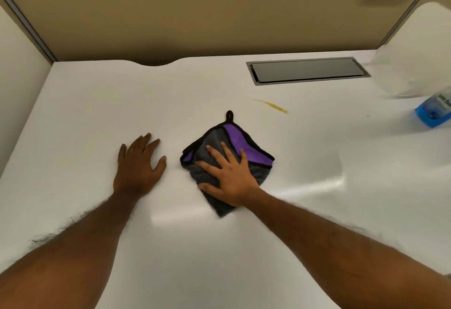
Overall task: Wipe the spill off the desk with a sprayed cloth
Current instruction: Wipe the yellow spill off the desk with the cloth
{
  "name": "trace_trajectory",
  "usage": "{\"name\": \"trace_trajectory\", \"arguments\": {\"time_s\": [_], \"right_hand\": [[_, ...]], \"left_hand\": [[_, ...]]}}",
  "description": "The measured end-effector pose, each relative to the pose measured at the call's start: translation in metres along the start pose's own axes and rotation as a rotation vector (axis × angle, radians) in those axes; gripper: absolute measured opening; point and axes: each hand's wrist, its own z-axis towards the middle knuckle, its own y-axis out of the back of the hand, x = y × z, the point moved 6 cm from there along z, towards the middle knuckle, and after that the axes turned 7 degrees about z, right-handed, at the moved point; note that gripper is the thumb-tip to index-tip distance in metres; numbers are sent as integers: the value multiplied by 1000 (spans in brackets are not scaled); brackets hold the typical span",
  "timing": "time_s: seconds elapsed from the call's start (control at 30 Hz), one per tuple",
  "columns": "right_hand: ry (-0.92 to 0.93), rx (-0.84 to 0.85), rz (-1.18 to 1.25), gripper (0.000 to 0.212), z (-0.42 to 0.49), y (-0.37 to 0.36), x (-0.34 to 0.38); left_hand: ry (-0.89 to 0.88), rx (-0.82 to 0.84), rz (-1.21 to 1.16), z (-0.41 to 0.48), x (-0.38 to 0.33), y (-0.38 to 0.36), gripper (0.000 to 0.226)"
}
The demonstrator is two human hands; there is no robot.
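A: so where's everything at?
B: right hand [229, 177] flat, fingers spread, pressing the grey-purple cloth [227, 160] mid-desk [97, 103]. left hand [139, 164] lies open beside it, holding nothing.
A: and the spill [271, 105]?
B: yellow streak past the cloth, not touched. blue-capped bottle [434, 111] far right, probably the spray, too blurry to tell.

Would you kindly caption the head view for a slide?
Right hand presses a grey-purple cloth on the desk, short of the yellow spill; left hand rests alongside.
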Motion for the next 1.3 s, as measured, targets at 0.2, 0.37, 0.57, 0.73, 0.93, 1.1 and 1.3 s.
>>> {"name": "trace_trajectory", "arguments": {"time_s": [0.2,0.37,0.57,0.73,0.93,1.1,1.3], "right_hand": [[-464,-133,34,63,-22,30,-104],[-729,-164,75,66,-4,19,-68],[-119,-33,42,62,-8,-3,4],[-484,-171,60,66,-45,33,-118],[-834,-163,57,70,-20,38,-145],[-335,-81,62,65,6,14,-52],[-465,-161,70,63,-41,39,-142]], "left_hand": [[-9,17,-6,0,0,0,66],[-4,8,-11,0,-1,1,64],[-3,-1,-23,1,3,2,63],[-10,-3,-17,1,2,1,63],[1,3,-14,3,0,2,62],[-32,38,58,2,1,3,64],[-110,93,123,22,-15,13,64]]}}
